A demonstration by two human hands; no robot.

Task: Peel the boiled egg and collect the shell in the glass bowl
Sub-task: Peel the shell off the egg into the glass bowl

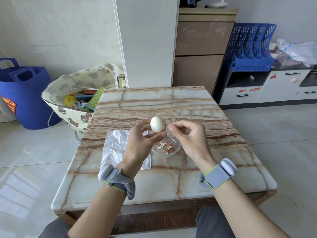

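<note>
While the left hand [142,143] holds the egg [157,124] up over the table [171,103], just above the far rim of the glass bowl [178,149], the thumb and curled fingers pinch its bottom end. The egg is almost all white, with a little brown shell left low on its right side. The right hand [187,136] is right beside that spot. Its fingers are curled in, and its thumb and first finger are pressed together. I cannot tell if a bit of shell is between them.

The glass bowl sits on the table under the hands. It has a small heap of shell bits [165,146] in it, brown and white. A crinkled white paper [116,145] lies flat on the table, just left of the bowl. Both wrists wear grey bands with green edges.

On the floor to the left stands a pale bag [72,115] with brown bears on it and the word "Teddy". It is full of things, with a yellow one and a green one on top. Next to it is a big blue bag [25,93] with a red and yellow "S" badge.

On the right, white drawers [240,98] have a red sticker [254,89] that looks like "Supreme" and a cherry sticker [273,76]. A blue file rack [248,48] stands above them. The brown cabinet [200,54] behind the table has a small mark that is too small to read.
</note>
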